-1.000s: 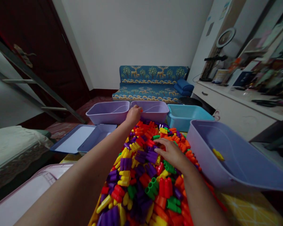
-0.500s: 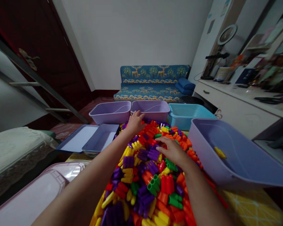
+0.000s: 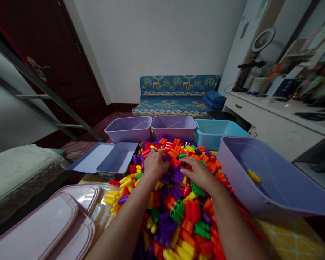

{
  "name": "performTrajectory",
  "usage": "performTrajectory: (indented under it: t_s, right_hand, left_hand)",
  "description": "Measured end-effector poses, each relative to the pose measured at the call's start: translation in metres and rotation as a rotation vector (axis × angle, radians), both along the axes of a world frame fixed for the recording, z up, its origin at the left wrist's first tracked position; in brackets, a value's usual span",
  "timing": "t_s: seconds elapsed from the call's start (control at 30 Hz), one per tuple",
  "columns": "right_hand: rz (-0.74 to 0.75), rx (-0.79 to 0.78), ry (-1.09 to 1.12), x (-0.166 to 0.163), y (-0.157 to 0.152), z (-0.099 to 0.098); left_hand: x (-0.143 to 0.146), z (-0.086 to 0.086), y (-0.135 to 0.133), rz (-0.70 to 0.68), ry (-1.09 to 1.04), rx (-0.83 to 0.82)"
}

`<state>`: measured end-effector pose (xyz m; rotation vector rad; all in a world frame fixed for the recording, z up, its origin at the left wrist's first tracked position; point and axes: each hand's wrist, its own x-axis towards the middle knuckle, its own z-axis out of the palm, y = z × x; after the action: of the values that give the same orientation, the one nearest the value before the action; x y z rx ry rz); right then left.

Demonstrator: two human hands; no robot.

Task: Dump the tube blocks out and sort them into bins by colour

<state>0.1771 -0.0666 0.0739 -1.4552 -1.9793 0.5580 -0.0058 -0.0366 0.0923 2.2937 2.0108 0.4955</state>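
Blocks point(image 3: 178, 202) in red, yellow, purple, green and orange heap up across the lower middle of the frame, hiding most of the desk point(image 3: 292, 240); the bottom edge cuts off the heap's near end. The left hand point(image 3: 154, 164) lies knuckles-up on the heap at centre, fingertips buried among the pieces, so I cannot tell whether it grips one. The right hand point(image 3: 198, 173), just right of it, rests flat on purple pieces, fingers apart, clasping nothing. The large purple bin point(image 3: 281, 195) at right is cropped by the frame edge; one yellow block point(image 3: 253, 176) lies inside, well apart from both hands.
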Motion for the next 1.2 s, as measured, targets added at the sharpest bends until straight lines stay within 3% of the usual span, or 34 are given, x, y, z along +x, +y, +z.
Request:
performTrajectory:
  t_s: [0.57,0.83,1.0,1.2]
  right_hand:
    - [0.009,-0.022,-0.01,0.0,-0.001,0.001]
    - [0.016,0.004,-0.015,0.0,0.001,-0.003]
    - [-0.003,0.011,-0.026,-0.001,0.0,-0.002]
    - [-0.022,0.024,-0.062,-0.005,-0.001,0.0]
  left_hand:
    - [0.005,0.0,-0.004,-0.065,0.113,-0.056]
    - [0.003,0.003,0.001,-0.063,0.095,0.039]
    - [-0.013,0.026,0.025,0.043,0.03,0.152]
    - [-0.065,0.057,0.086,0.189,0.062,0.4]
